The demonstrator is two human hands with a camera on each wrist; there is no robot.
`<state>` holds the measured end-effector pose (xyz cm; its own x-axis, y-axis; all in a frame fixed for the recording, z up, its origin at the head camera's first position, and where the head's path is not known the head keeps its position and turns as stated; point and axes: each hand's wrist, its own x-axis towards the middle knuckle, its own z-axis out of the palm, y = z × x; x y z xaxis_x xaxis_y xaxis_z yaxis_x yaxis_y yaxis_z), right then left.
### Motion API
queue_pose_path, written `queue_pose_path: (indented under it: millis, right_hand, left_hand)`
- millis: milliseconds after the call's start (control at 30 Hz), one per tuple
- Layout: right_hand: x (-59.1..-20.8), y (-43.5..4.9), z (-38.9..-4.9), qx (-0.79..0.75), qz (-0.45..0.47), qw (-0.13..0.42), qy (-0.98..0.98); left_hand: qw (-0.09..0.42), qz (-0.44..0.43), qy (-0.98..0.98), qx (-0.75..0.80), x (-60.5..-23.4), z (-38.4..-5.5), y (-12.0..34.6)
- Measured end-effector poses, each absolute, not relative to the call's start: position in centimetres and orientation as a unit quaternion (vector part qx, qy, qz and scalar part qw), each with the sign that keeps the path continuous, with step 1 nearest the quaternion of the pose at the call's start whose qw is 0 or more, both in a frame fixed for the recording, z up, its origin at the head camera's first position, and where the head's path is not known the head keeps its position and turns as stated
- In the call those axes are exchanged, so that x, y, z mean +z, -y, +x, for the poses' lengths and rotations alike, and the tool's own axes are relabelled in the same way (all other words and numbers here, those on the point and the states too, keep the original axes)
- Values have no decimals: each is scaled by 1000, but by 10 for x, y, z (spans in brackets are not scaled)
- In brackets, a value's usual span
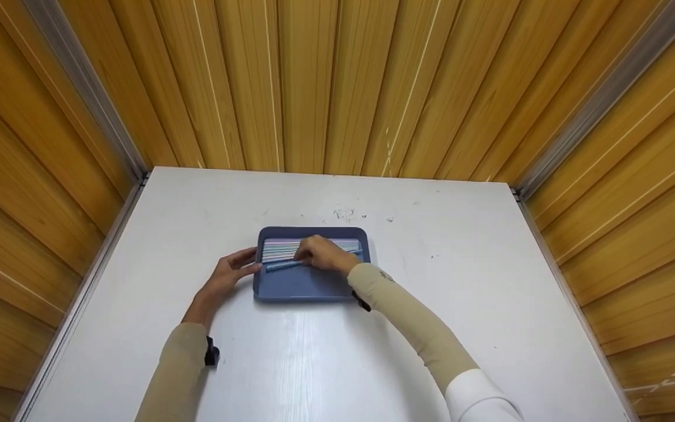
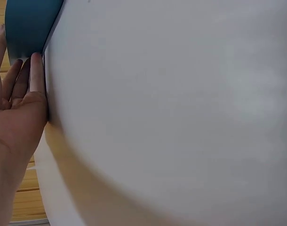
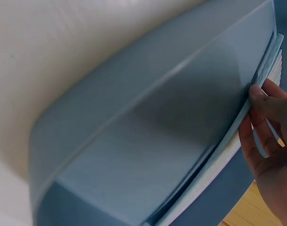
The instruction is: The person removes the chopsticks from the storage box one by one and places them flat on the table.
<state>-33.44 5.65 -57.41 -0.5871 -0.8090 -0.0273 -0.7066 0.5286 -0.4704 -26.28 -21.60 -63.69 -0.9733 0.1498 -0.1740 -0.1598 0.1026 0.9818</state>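
A blue tray (image 1: 308,291) lies on the white table, with a row of thin pastel sticks (image 1: 279,249) along its far half. My right hand (image 1: 327,255) reaches into the tray from the right. Its thumb and fingers pinch a slim blue pen-like stick (image 1: 282,266) at the near side of the row, also seen in the right wrist view as a long pale-blue edge (image 3: 237,126). My left hand (image 1: 229,278) rests against the tray's left wall, its fingers mostly straight; the left wrist view shows fingertips touching the tray's outer side (image 2: 33,28).
The white table (image 1: 460,264) extends around the tray on all sides, with dark marks (image 1: 343,214) behind it. Wood-patterned panels (image 1: 308,88) stand behind and on both sides, with metal posts (image 1: 91,88) at the corners.
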Motion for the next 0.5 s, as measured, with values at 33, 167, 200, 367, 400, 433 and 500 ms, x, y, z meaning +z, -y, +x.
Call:
queue_pose_path:
  millis: [33, 167, 200, 367, 400, 433, 500]
  right_hand:
    - [-572, -59, -334, -214, -436, 121, -866]
    - [-562, -64, -332, -237, -443, 107, -858]
    - [-559, -65, -331, -244, -443, 103, -857]
    - [-547, -70, -331, -281, -423, 88, -857]
    - [-545, -71, -331, -291, -414, 91, -858]
    - [-543, -73, -331, -299, -406, 91, -859]
    - [-539, -76, -331, -315, -390, 90, -861]
  left_hand:
    - [114, -3, -733, 670, -637, -262, 216]
    - [105, 0, -735, 670, -638, -262, 216]
    - [103, -3, -735, 670, -638, -263, 216]
    - [107, -23, -736, 668, -637, -264, 215]
    - [109, -29, -735, 669, -637, -264, 215]
    - [110, -31, -734, 669, -637, -264, 214]
    - [113, -31, -732, 671, -637, -263, 213]
